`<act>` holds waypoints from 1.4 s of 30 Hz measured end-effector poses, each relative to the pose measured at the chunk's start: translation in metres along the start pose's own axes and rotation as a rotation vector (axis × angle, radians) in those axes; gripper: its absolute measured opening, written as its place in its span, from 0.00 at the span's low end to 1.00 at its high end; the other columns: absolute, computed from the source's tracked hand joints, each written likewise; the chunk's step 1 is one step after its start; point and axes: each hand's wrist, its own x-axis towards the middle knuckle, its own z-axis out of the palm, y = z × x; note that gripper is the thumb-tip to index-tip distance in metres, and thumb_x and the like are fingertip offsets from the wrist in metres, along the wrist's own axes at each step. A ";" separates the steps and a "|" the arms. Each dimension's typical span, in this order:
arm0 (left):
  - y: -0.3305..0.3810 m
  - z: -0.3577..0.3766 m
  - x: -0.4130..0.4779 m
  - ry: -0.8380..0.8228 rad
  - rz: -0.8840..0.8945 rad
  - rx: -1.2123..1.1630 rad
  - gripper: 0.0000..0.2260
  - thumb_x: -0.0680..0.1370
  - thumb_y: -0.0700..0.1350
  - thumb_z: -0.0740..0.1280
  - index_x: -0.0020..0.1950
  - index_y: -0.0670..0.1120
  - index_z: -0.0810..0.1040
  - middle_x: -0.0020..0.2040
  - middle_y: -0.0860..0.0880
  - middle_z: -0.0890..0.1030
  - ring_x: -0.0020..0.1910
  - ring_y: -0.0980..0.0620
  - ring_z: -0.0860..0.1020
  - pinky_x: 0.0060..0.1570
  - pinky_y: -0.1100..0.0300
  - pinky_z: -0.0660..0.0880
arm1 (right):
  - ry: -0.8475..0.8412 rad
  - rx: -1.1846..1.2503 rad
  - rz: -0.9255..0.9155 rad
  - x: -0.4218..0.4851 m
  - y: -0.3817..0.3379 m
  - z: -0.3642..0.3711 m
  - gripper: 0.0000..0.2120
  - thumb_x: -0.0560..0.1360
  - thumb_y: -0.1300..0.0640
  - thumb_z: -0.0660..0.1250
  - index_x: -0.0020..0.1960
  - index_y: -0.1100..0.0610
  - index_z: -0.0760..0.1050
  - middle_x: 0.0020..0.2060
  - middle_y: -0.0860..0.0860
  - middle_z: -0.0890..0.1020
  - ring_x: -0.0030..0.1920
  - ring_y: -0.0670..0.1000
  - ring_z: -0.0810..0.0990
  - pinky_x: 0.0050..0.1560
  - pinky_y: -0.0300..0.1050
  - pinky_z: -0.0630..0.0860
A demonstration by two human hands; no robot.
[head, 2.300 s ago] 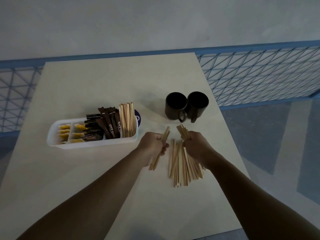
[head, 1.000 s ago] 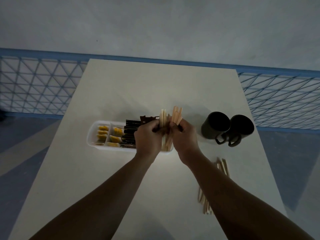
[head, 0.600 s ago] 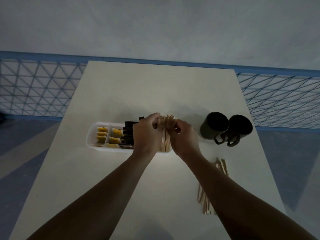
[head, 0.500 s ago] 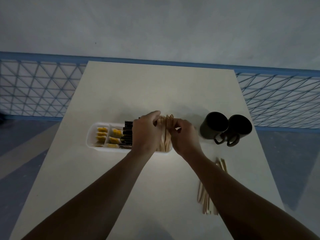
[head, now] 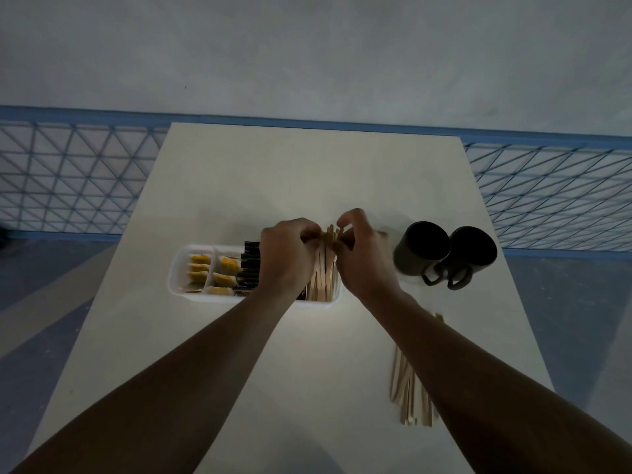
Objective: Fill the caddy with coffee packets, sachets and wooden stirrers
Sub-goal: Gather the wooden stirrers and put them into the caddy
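Left grip point(head: 286, 258), right grip point(head: 363, 260) still on stirrers point(head: 324, 270), seemingly deeper in caddy point(head: 175, 278)

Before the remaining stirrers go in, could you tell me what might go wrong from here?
The standing stirrers, gripped by the left hand and right hand, crowd the end compartment of the caddy; pushing harder could spill some. The right forearm lies over the loose stirrers; pulling back might scatter them. Two mugs stand close by the right hand and could be knocked.
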 end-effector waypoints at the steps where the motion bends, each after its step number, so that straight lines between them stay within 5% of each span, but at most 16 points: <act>1: -0.001 0.001 0.001 0.000 0.005 0.009 0.06 0.76 0.40 0.70 0.50 0.46 0.86 0.44 0.51 0.86 0.43 0.56 0.83 0.52 0.65 0.75 | 0.026 -0.023 -0.030 0.001 0.001 0.001 0.07 0.76 0.64 0.70 0.52 0.57 0.75 0.35 0.50 0.81 0.34 0.48 0.79 0.33 0.39 0.74; 5: -0.004 0.003 0.003 0.012 0.016 0.037 0.06 0.76 0.40 0.70 0.50 0.47 0.87 0.44 0.51 0.86 0.43 0.55 0.83 0.51 0.66 0.74 | 0.075 -0.105 -0.177 0.002 0.012 0.010 0.05 0.72 0.69 0.70 0.42 0.61 0.83 0.33 0.52 0.83 0.32 0.51 0.80 0.34 0.42 0.74; 8: -0.003 0.004 0.002 0.015 -0.005 0.044 0.06 0.76 0.40 0.71 0.50 0.47 0.87 0.44 0.50 0.86 0.41 0.58 0.80 0.45 0.80 0.67 | 0.059 -0.099 -0.165 -0.004 0.015 0.011 0.08 0.73 0.67 0.71 0.48 0.58 0.84 0.35 0.52 0.84 0.33 0.50 0.81 0.34 0.33 0.71; 10: -0.003 0.003 0.001 0.005 -0.027 0.031 0.07 0.76 0.39 0.71 0.51 0.45 0.86 0.45 0.50 0.86 0.40 0.60 0.79 0.42 0.84 0.64 | 0.046 -0.042 -0.049 -0.008 0.015 0.009 0.08 0.75 0.63 0.71 0.53 0.57 0.79 0.36 0.51 0.85 0.35 0.49 0.82 0.35 0.37 0.74; 15: -0.002 0.002 -0.001 0.025 -0.063 0.029 0.08 0.76 0.40 0.71 0.54 0.46 0.85 0.47 0.50 0.86 0.46 0.55 0.83 0.51 0.79 0.68 | 0.119 -0.020 -0.067 -0.008 0.012 0.007 0.03 0.74 0.63 0.73 0.46 0.59 0.79 0.34 0.51 0.84 0.34 0.50 0.82 0.35 0.44 0.78; 20: 0.000 0.000 -0.005 0.065 -0.092 0.020 0.10 0.75 0.40 0.72 0.56 0.45 0.84 0.47 0.48 0.86 0.43 0.57 0.81 0.41 0.86 0.62 | 0.064 -0.107 -0.201 -0.003 0.011 0.007 0.08 0.72 0.68 0.71 0.45 0.57 0.86 0.34 0.52 0.85 0.32 0.50 0.81 0.34 0.33 0.71; 28: 0.011 -0.002 -0.018 0.053 -0.078 0.018 0.02 0.75 0.41 0.72 0.47 0.46 0.83 0.40 0.55 0.83 0.36 0.61 0.78 0.38 0.81 0.67 | 0.065 -0.081 -0.151 -0.016 0.022 -0.004 0.05 0.73 0.65 0.73 0.47 0.58 0.86 0.39 0.52 0.87 0.39 0.50 0.83 0.42 0.38 0.76; 33: 0.022 0.016 -0.033 -0.095 -0.142 -0.029 0.02 0.74 0.43 0.73 0.43 0.48 0.82 0.37 0.55 0.82 0.37 0.58 0.81 0.43 0.61 0.77 | 0.037 -0.072 -0.020 -0.033 0.037 -0.025 0.05 0.76 0.59 0.71 0.43 0.57 0.85 0.38 0.49 0.86 0.38 0.46 0.82 0.40 0.33 0.72; 42: 0.042 0.076 -0.081 -0.602 -0.219 0.186 0.16 0.74 0.51 0.74 0.56 0.44 0.80 0.50 0.46 0.83 0.46 0.49 0.82 0.46 0.57 0.79 | -0.155 -0.194 0.255 -0.086 0.095 -0.071 0.08 0.77 0.57 0.67 0.52 0.54 0.85 0.47 0.49 0.86 0.47 0.49 0.83 0.48 0.42 0.78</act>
